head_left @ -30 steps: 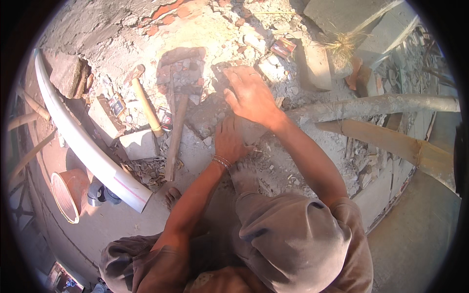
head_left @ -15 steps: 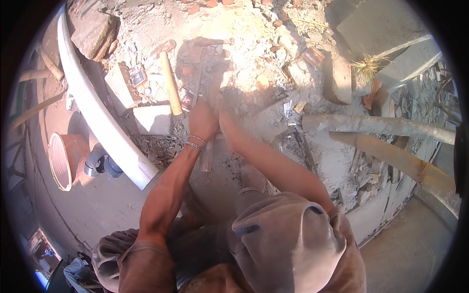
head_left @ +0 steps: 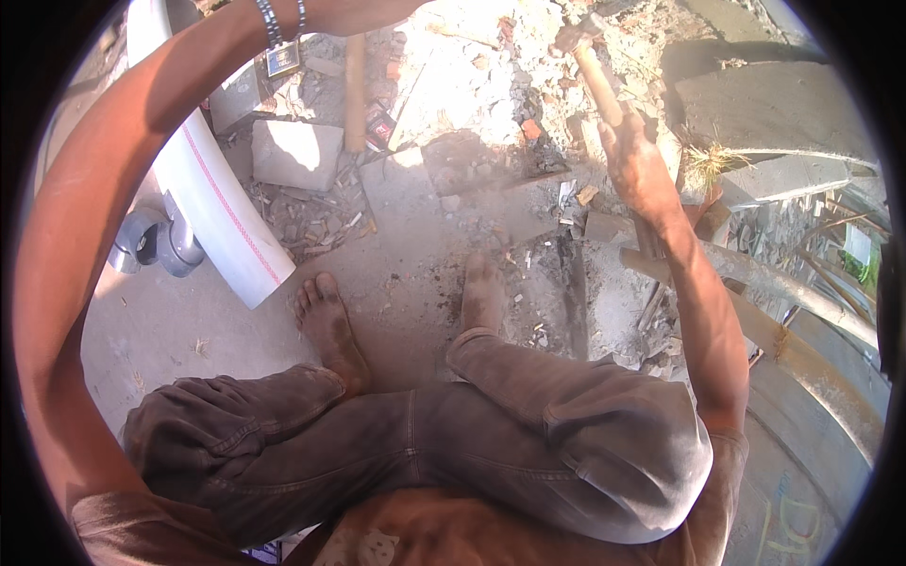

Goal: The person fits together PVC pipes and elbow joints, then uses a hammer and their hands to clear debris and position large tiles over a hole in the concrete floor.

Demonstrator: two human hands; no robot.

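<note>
My right hand (head_left: 642,170), at the upper right, is closed round the wooden handle of a hammer (head_left: 598,83). The hammer's dusty head (head_left: 578,34) points away from me, over pale rubble. My left arm arcs across the upper left, with bracelets (head_left: 270,21) at the wrist. The left hand (head_left: 368,11) reaches along the top edge; its fingers are not clearly visible. Below it, another wooden handle (head_left: 355,94) lies on the debris beside a broken pale block (head_left: 297,154). Between my bare feet and the rubble is a flat grey slab (head_left: 401,189).
A long white pipe (head_left: 222,203) lies at left, beside grey pipe fittings (head_left: 160,243). Large concrete pieces (head_left: 774,104) are at the far right. A long pole (head_left: 793,283) and a rusty curved length (head_left: 802,354) lie at right. Small chips and dust cover the ground.
My hands were close together in the middle and are now far apart. The right has moved right with the hammer, the left up and away. My view has shifted and my knees have spread.
</note>
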